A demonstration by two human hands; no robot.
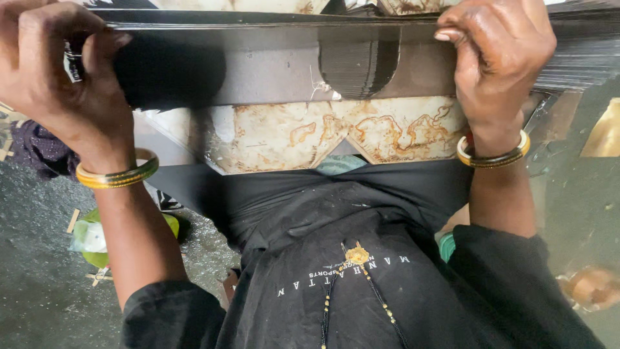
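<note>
Shirt fabric (361, 278), black with a gold pendant on a beaded chain (356, 254), fills the nearest part of our view as we look straight down our own front. Past it our forearms rise to gold bangles at each wrist. A marbled, stained board (290, 132) with a notch cut in its near edge lies just beyond our waist. Farther out sits the stack of thin dark sheets (258, 58), pressed flat, with a rounded notch in its near edge. Our left hand (55, 71) is clenched around the stack's left end, thumb curled over the top sheet. Our right hand (494, 55) clamps the right part, fingertips hooked over the top edge. To do this well, we judge both grips should press evenly so the edges stay flush and no sheet slides out.
</note>
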